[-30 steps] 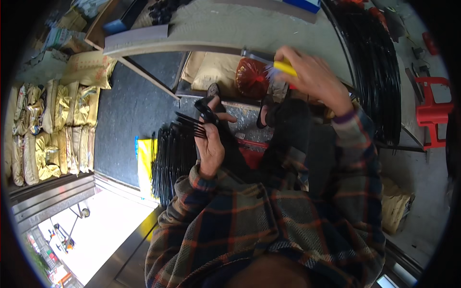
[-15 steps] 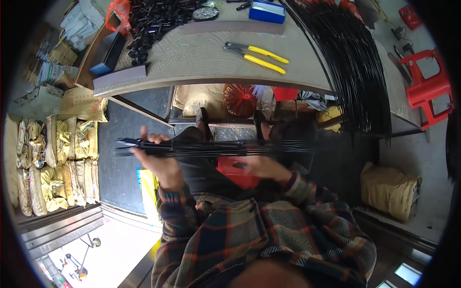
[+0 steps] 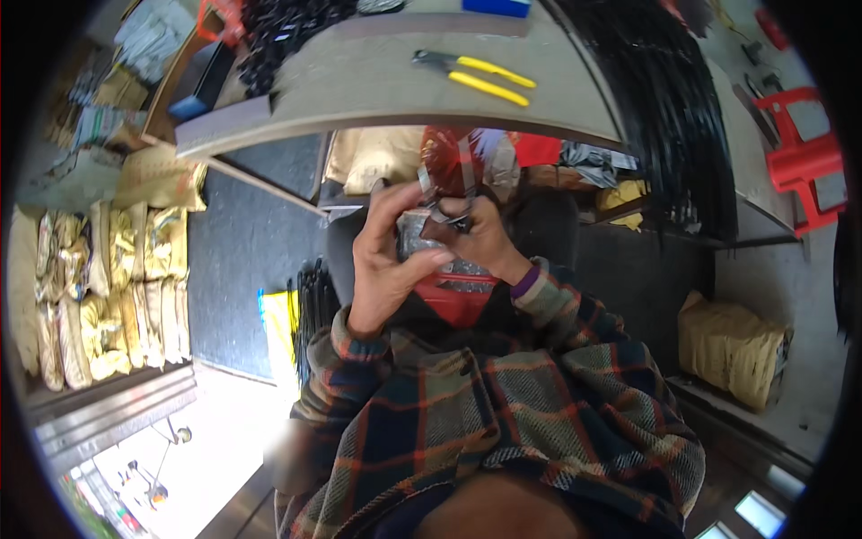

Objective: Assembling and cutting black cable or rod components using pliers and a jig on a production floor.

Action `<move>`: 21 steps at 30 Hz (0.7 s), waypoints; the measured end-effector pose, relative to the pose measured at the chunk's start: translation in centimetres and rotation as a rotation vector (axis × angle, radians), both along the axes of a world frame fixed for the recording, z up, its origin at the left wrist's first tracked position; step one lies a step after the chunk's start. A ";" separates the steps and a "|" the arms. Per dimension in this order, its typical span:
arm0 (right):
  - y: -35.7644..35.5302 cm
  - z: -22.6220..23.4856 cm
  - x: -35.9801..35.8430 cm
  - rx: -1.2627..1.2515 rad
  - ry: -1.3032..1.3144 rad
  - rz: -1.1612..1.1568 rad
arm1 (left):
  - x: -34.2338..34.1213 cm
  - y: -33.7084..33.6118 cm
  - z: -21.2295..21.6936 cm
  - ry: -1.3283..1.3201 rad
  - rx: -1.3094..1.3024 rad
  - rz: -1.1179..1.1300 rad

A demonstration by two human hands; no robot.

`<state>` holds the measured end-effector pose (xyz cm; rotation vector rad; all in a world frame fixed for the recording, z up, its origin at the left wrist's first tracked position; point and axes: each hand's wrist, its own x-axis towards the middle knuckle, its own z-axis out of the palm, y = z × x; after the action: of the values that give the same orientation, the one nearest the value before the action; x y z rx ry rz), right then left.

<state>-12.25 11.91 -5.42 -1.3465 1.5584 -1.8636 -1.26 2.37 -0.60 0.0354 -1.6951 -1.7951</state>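
Note:
My right hand (image 3: 489, 238) is closed around a dark, band-like strip (image 3: 440, 229), held over the gap between my knees. Shiny narrow pieces rise above the fingers; their exact kind is hard to make out. Beside it, my left hand (image 3: 386, 256) is curved, its thumb and fingers apart, with the fingertips close to the shiny pieces. Whether those fingertips touch them I cannot tell. A bundle of thin black strands (image 3: 312, 305) stands by my left thigh, next to a yellow bag (image 3: 280, 328).
Yellow-handled cutters (image 3: 476, 76) lie on the bench (image 3: 359, 99). Black parts (image 3: 287, 31) are heaped at its left, and long black strands (image 3: 682, 126) hang off its right side. Red stools stand between my legs (image 3: 453, 301) and at right (image 3: 804, 157). Packed sacks (image 3: 112, 296) fill the left.
The long black bundle held level across my lap is no longer in my hands. Both hands have come together at the middle, and black strands now show by my left thigh.

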 end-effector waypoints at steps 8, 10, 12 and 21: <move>-0.5 -1.1 3.8 0.008 -0.228 0.133 | 1.9 -0.3 2.6 -0.193 -0.279 0.059; -0.8 1.2 3.9 -0.284 -0.447 -0.020 | 1.6 0.1 2.1 -0.152 -0.262 0.074; -0.6 1.8 2.7 -0.303 -0.353 0.005 | 0.9 0.9 1.8 -0.112 -0.092 0.298; -0.8 7.9 -0.3 0.031 -0.109 0.406 | 2.4 -3.0 3.0 -0.049 0.320 -0.381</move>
<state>-12.55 11.08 2.47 -1.3979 1.1513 -1.6237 1.19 -0.67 2.44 -0.1142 -1.5030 -2.3542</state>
